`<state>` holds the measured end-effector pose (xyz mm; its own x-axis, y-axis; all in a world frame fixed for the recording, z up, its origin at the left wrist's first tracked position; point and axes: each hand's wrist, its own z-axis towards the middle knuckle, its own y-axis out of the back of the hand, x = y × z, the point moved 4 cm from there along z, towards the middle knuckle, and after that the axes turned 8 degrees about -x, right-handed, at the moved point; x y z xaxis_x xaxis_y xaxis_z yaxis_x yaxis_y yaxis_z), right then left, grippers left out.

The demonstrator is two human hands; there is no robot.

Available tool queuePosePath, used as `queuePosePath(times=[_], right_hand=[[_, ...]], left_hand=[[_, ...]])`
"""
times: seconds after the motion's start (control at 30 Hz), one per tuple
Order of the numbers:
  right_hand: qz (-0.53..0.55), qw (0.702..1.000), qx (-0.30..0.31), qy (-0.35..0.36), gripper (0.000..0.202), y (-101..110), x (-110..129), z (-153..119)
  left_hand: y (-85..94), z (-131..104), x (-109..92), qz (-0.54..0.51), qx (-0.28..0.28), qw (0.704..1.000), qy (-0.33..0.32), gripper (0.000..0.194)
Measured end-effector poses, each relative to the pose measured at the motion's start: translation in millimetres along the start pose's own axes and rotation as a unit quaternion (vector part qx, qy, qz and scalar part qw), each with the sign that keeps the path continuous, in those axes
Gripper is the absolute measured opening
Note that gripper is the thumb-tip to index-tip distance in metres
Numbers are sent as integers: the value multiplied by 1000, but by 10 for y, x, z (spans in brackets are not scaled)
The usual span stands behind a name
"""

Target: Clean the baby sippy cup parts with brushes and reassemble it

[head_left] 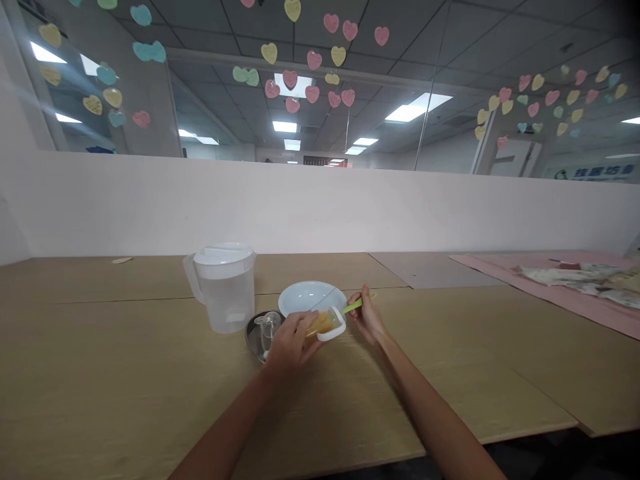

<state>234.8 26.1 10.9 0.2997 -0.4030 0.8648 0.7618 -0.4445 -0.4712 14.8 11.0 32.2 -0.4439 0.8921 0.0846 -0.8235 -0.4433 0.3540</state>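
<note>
Green and thin, the stick (354, 305) sits pinched in the right hand (369, 319), its low end by the jar's white rim, and I cannot tell if it goes inside. Left-hand (290, 343) fingers wrap round the jar (319, 325) with yellow stuff in it, which looks light, hard and a bit slippery, so its round middle seems the best place to hold. It tips over in front of the white bowl (296, 300), its long way running left to right and its mouth pointing right, near the metal dish (254, 341) on the brown table (150, 373).
</note>
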Motion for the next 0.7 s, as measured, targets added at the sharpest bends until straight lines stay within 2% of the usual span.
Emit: queuePosePath(times=[0.17, 0.33, 0.5, 0.6, 0.7], right_hand=[[10, 1000, 9, -19, 56, -16, -26, -9], [30, 999, 0, -10, 53, 5, -24, 21], [55, 998, -1, -10, 52, 22, -25, 39], [82, 996, -26, -14, 49, 100, -13, 101], [126, 989, -78, -20, 46, 275, 10, 218]], left_hand=[[31, 42, -72, 17, 5, 1000, -25, 36], [36, 50, -70, 37, -13, 998, -51, 22], [34, 61, -31, 53, -8, 997, -57, 21], [35, 65, 13, 57, -8, 997, -55, 20], [49, 62, 50, 63, -15, 996, -65, 18]])
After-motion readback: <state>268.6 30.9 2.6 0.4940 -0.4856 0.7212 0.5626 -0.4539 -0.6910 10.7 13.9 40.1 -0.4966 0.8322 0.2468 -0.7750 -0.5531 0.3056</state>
